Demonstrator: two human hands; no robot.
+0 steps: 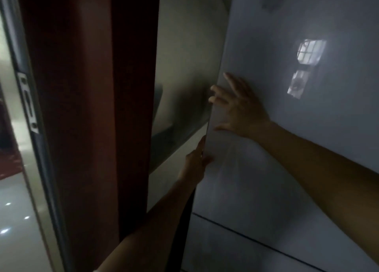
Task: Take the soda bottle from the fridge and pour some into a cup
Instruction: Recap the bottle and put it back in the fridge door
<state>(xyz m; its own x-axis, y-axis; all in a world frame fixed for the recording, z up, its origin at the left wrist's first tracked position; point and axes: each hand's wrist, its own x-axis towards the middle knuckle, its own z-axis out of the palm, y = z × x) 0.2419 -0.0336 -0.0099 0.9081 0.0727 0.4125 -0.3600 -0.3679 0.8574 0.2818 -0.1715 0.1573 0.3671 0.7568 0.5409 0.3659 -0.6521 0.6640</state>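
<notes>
The grey fridge door [297, 128] fills the right half of the head view and looks closed. My left hand [195, 161] grips the door's left edge, thumb on the front face and fingers hidden behind the edge. Higher up, my right hand [238, 105] lies on the door front near the same edge, fingers spread and straight. A dark seam [256, 239] marks a lower door beneath. No soda bottle or cup is in view.
A dark red curtain [92, 118] hangs left of the fridge, close to its side. Beyond it stands a metal door frame [28, 101] with a latch plate, opening onto a bright tiled floor [18, 220]. A pale wall [184, 56] lies behind the fridge edge.
</notes>
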